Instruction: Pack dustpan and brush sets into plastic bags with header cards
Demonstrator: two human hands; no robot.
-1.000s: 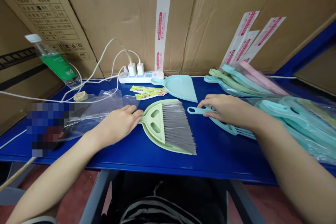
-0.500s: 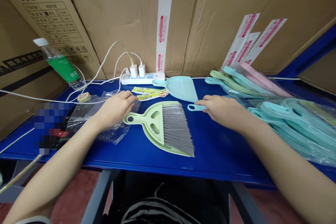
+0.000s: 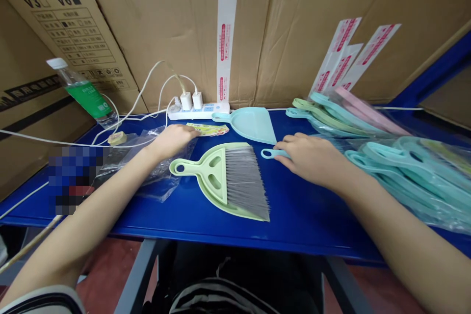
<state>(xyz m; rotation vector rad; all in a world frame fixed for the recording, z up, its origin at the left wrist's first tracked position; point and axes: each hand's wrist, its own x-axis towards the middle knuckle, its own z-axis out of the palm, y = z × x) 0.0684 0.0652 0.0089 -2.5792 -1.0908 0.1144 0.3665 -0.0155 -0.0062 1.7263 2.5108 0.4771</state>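
Observation:
My left hand (image 3: 174, 138) reaches over a clear plastic bag, with its fingers closed on the left end of the yellow-green paper labels (image 3: 214, 130); the fingertips are partly hidden. Below it lies a light green dustpan (image 3: 206, 195) with a matching hand brush (image 3: 245, 176) nested on top, grey bristles to the right. My right hand (image 3: 303, 158) grips a light blue handle (image 3: 270, 153); the rest of that tool is hidden beneath the hand and wrist. A light blue dustpan (image 3: 253, 123) lies flat behind, its handle pointing left.
At right are bagged blue brush-and-dustpan sets (image 3: 401, 171) and blue, green and pink ones (image 3: 342, 110). A power strip (image 3: 198, 111) with chargers and white cables stands at the back. On the left are a bottle (image 3: 86, 95) and clear plastic bag (image 3: 162, 187). Cardboard (image 3: 184, 34) walls the table.
My left hand has moved right and slightly up onto the labels, which have shifted a little left and look less fanned out. My right hand stays on the blue handle.

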